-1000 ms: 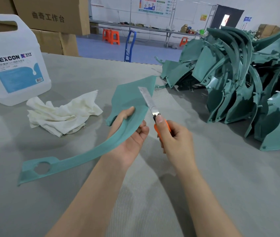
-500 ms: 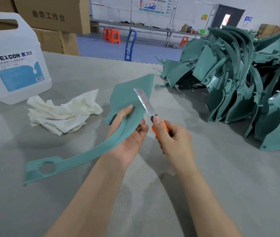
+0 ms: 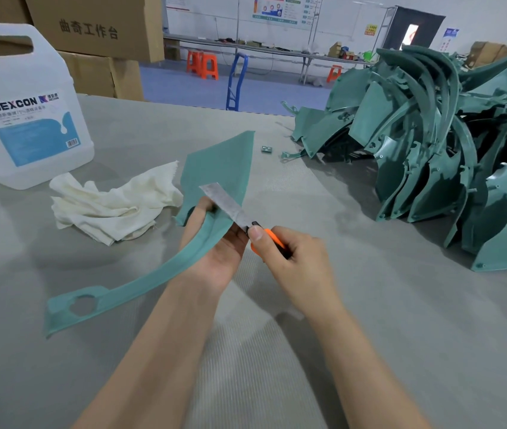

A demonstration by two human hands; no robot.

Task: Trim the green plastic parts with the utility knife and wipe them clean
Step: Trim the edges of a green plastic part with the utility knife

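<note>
the green plastic part (image 3: 218, 168) is held up off the surface (image 3: 369, 320) by the left hand (image 3: 219, 260). it is gripped where the broad fin-shaped end narrows into the long curved strip. that hand is wrapped round this neck with the thumb laid on top, so the edge being worked is braced close to the grip and is less likely to flex away from the blade. the strip's far end (the one with the round hole) hangs low at the left; whether it touches the surface cannot be told.

the utility knife (image 3: 233, 210) is clamped in the right hand (image 3: 298, 264), whose fingers (image 3: 277, 263) are curled round the orange handle. the thumb is pressed near the base of the long extended blade, which is laid across the part's right edge just beside the left fingertips. this is judged to be the trimming step, with wiping not yet begun. a slip toward those fingertips is judged the main hazard.

a crumpled white cloth (image 3: 113, 209) is laid just left of the part, within easy reach for the wipe. a large translucent jug (image 3: 26, 119) labelled dexcon is stood behind it. a tangled pile of green parts (image 3: 431, 156) is heaped at the right, well apart from the hands, and a small metal piece (image 3: 266, 149) lies near its edge. cardboard boxes (image 3: 97, 29) are stacked beyond the surface. nothing is seen to block the blade's path along the edge.
</note>
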